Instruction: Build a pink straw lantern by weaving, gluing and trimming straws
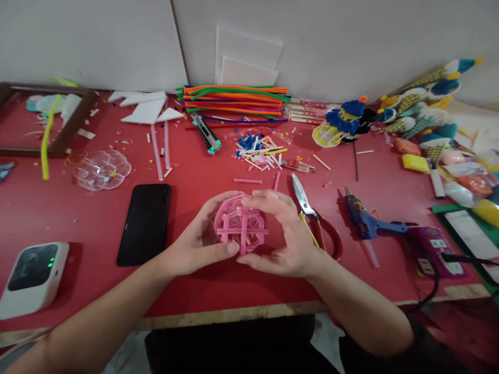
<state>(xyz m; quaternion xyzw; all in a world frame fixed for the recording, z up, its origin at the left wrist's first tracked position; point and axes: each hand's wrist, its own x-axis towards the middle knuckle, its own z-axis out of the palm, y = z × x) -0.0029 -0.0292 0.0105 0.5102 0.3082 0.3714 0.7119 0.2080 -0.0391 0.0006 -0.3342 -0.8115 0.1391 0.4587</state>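
Between my two hands is a round pink openwork frame (242,228), made of thin strips with a cross of two strips on the side facing me. My left hand (206,241) grips its left side, thumb at the lower edge. Around the right side curl the fingers of my right hand (286,236), the fingertips on the top rim and the thumb near the bottom. The frame is held above the red table (195,288). Just beyond it lie a pink strip (248,181) and another short pink piece (276,181).
Scissors (312,213) and a blue glue gun (366,215) lie to the right, its cord by a purple power strip (436,252). A black phone (144,224) and a white device (35,278) are at left. Pipe cleaners (236,101), a utility knife (206,134) and scraps (261,150) lie behind.
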